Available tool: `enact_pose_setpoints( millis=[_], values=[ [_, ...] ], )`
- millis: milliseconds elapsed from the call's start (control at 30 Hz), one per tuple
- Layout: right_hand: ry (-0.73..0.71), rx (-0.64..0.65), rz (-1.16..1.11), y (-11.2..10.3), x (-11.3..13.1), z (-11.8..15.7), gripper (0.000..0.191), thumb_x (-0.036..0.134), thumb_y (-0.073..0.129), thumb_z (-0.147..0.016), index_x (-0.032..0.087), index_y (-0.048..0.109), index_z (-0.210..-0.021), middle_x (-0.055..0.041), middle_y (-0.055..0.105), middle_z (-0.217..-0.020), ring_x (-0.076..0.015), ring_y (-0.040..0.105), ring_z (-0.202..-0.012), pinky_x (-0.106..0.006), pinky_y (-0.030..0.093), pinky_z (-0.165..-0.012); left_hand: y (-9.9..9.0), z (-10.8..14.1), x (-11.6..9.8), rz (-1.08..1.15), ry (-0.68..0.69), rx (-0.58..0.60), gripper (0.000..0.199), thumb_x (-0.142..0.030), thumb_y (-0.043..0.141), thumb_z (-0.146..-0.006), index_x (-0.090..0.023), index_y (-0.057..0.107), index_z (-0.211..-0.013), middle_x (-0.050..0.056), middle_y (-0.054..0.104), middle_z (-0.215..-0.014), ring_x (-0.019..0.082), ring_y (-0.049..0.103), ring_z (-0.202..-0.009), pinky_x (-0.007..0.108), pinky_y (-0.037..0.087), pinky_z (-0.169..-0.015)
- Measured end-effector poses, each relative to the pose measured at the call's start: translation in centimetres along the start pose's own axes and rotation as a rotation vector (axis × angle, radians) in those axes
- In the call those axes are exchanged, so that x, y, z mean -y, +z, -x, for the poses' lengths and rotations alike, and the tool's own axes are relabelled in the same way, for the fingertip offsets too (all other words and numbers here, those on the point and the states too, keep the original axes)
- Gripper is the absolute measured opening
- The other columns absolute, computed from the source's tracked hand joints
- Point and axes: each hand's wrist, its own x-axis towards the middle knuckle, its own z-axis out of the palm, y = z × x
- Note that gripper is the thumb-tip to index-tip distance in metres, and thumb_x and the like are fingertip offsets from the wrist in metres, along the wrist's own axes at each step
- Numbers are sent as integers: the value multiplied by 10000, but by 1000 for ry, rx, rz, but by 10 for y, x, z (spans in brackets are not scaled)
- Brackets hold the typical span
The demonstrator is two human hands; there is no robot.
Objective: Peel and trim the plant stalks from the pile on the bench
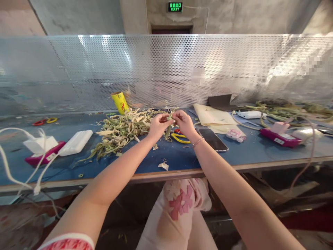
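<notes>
Both hands meet above the blue table (pixel 145 161), close to its middle. My left hand (pixel 159 124) is closed in a pinch on a withered green plant piece (pixel 170 117). Pinching the same piece from the other side is my right hand (pixel 184 122). Part of the piece is hidden by the fingers. Left of the hands lies a heap of dried plant scraps (pixel 122 130), pale and greenish. Below the right hand sit yellow-handled scissors (pixel 180 139), partly covered. A dark phone (pixel 214 140) lies beside the right wrist.
A yellow cardboard tube (pixel 120 102) leans behind the heap. At left are red-and-yellow scissors (pixel 45 121), a white power bank (pixel 76 142) and cables. More plant stems (pixel 293 113), a pink case (pixel 235 135) and a purple power strip (pixel 281 138) lie right. A perforated metal screen (pixel 161 69) stands behind.
</notes>
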Motion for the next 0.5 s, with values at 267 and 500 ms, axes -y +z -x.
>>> enact_pose_setpoints(
  millis=[267, 500],
  values=[
    [57, 8, -79, -1, 4, 1, 91, 267, 518, -724, 193, 472, -697, 34, 475, -645, -71, 440, -569, -226, 411, -540, 3, 5, -1, 287, -201, 132, 370, -429, 686, -587, -178, 568, -830, -3, 598, -702, 119, 572, -645, 257, 451, -609],
    [-9, -1, -7, -4, 4, 0, 67, 239, 522, -714, 184, 500, -682, 25, 481, -671, -65, 418, -546, -221, 386, -523, -1, 3, 0, 207, -67, 128, 329, -387, 683, -604, -157, 595, -822, 13, 627, -715, 119, 589, -638, 277, 487, -662]
  ],
)
